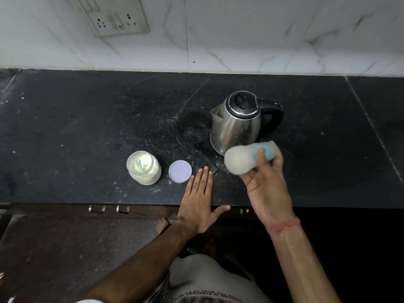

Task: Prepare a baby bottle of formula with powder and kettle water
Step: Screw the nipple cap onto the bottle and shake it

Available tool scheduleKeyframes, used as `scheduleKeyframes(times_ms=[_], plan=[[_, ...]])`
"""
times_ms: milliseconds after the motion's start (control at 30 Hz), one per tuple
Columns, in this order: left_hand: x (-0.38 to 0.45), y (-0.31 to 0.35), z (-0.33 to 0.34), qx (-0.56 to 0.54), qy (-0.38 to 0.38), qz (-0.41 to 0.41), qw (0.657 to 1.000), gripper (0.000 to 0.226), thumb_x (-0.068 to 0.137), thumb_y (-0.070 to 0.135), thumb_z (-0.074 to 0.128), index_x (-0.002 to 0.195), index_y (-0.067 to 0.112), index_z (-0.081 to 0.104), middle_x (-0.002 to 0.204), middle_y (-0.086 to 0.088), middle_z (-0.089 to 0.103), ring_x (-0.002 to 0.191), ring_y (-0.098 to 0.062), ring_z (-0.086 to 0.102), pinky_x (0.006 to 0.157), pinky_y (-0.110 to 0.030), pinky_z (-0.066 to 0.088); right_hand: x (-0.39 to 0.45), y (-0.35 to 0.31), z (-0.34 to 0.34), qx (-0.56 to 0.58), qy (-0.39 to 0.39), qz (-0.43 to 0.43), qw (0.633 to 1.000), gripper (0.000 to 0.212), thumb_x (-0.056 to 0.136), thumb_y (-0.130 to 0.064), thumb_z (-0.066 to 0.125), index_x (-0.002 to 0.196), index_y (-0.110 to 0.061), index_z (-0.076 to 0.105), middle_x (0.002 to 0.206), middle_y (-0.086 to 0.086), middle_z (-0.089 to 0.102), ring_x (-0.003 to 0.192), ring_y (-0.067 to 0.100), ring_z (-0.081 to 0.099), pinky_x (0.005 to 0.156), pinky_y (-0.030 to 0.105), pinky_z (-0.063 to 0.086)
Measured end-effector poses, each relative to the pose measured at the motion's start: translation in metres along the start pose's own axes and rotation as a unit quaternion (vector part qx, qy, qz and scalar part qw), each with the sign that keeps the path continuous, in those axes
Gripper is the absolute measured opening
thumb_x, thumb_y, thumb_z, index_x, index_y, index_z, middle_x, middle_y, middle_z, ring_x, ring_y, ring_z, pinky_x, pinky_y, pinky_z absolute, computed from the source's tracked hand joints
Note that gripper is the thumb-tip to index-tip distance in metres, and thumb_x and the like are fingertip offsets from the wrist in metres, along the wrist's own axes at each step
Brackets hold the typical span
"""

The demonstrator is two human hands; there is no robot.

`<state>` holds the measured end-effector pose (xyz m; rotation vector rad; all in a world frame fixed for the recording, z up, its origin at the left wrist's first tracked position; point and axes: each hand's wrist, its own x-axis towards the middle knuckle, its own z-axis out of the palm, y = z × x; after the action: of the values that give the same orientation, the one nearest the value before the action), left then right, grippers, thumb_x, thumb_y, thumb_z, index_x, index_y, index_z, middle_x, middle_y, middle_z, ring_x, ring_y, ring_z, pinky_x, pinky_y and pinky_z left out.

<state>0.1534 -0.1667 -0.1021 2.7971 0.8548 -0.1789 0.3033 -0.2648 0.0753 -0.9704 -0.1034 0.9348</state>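
My right hand (pixel 265 182) grips a baby bottle (pixel 240 159) with a teal collar, held tilted on its side above the counter's front; it is blurred by motion and looks milky. Just behind it stands a steel kettle (pixel 235 125) with a black lid and handle, lid down. My left hand (pixel 200 197) lies flat and open on the black counter (pixel 87 119), fingers spread, thumb over the front edge. Left of its fingertips lies a lilac jar lid (pixel 180 171). Further left is the open powder jar (pixel 144 167) with a pale green scoop inside.
White marble wall tiles rise behind the counter, with a socket panel (pixel 118 18) at the upper left. Powder specks dust the counter around the kettle and jar. Below the front edge are dark cabinet fronts with metal handles (pixel 109 209).
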Motion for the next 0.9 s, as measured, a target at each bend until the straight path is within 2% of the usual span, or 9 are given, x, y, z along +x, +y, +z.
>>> scheduleKeyframes(times_ms=[67,133,233,367,467,633,700,833,900], plan=[[-0.001,0.000,0.000,0.010,-0.001,0.000,1.000,0.121,0.102,0.096,0.011,0.180,0.006,-0.009,0.188,-0.015,-0.020,0.175,-0.029,-0.022,0.143,-0.053,-0.001,-0.001,-0.002,-0.003,-0.006,-0.023,0.040,0.999,0.064,0.107,-0.033,0.060,0.166,-0.020,0.037,0.156,0.023,0.060,0.123,0.039,0.075,0.079,0.036,0.069],[-0.001,0.000,-0.001,0.008,-0.001,0.003,1.000,0.120,0.102,0.096,0.011,0.181,0.007,-0.008,0.189,-0.014,-0.018,0.175,-0.029,-0.022,0.142,-0.053,0.001,-0.005,-0.001,-0.005,-0.041,-0.031,0.055,0.997,0.060,0.107,-0.031,0.062,0.163,-0.027,0.041,0.151,0.018,0.064,0.119,0.041,0.076,0.071,0.037,0.069],[0.001,0.000,-0.001,0.002,-0.001,0.000,1.000,0.121,0.102,0.095,0.013,0.180,0.006,-0.011,0.188,-0.015,-0.021,0.175,-0.029,-0.022,0.143,-0.053,-0.002,-0.006,0.000,-0.004,-0.032,-0.002,0.009,0.999,0.063,0.107,-0.029,0.064,0.163,-0.027,0.036,0.157,0.019,0.056,0.127,0.039,0.074,0.078,0.040,0.069],[-0.002,-0.001,0.000,0.007,0.003,0.006,1.000,0.120,0.103,0.095,0.013,0.181,0.007,-0.005,0.190,-0.016,-0.014,0.176,-0.030,-0.019,0.142,-0.053,0.000,-0.010,0.005,0.002,-0.206,-0.002,-0.064,0.976,0.084,0.092,-0.020,0.082,0.160,-0.036,0.033,0.136,0.006,0.063,0.118,0.028,0.077,0.072,0.044,0.069],[0.001,-0.001,0.001,0.000,0.008,0.001,1.000,0.121,0.102,0.096,0.011,0.181,0.006,-0.007,0.189,-0.015,-0.017,0.176,-0.029,-0.019,0.143,-0.053,0.001,-0.012,0.004,-0.001,-0.126,0.040,-0.082,0.988,0.080,0.098,-0.020,0.078,0.160,-0.038,0.031,0.138,0.009,0.059,0.118,0.030,0.076,0.071,0.043,0.068],[-0.001,-0.003,0.003,-0.015,0.016,0.006,1.000,0.121,0.101,0.097,0.016,0.181,0.008,-0.003,0.190,-0.015,-0.014,0.177,-0.029,-0.015,0.142,-0.053,0.004,-0.017,0.002,-0.010,-0.209,-0.033,-0.048,0.976,0.080,0.094,-0.017,0.079,0.157,-0.045,0.039,0.136,0.019,0.063,0.110,0.034,0.077,0.061,0.042,0.067],[0.001,-0.001,0.002,-0.010,0.019,0.000,1.000,0.122,0.102,0.096,0.018,0.181,0.006,-0.004,0.189,-0.015,-0.016,0.176,-0.029,-0.016,0.143,-0.053,0.003,-0.015,0.000,-0.013,-0.167,0.013,-0.057,0.984,0.076,0.097,-0.026,0.075,0.159,-0.043,0.034,0.140,0.014,0.059,0.115,0.032,0.076,0.062,0.038,0.066],[-0.001,-0.001,0.004,-0.008,0.022,0.001,1.000,0.122,0.103,0.095,0.020,0.181,0.006,-0.004,0.189,-0.015,-0.015,0.176,-0.029,-0.015,0.143,-0.053,0.002,-0.016,-0.001,-0.012,-0.214,-0.028,-0.040,0.976,0.083,0.091,-0.023,0.082,0.158,-0.045,0.038,0.133,0.013,0.064,0.107,0.026,0.077,0.057,0.035,0.064],[0.001,-0.001,0.003,-0.011,0.025,-0.002,1.000,0.121,0.103,0.095,0.021,0.181,0.006,-0.003,0.189,-0.015,-0.015,0.176,-0.029,-0.016,0.143,-0.053,0.001,-0.015,-0.001,-0.011,-0.165,0.007,-0.055,0.985,0.081,0.095,-0.028,0.080,0.160,-0.042,0.035,0.134,0.010,0.063,0.107,0.024,0.077,0.058,0.034,0.063]])
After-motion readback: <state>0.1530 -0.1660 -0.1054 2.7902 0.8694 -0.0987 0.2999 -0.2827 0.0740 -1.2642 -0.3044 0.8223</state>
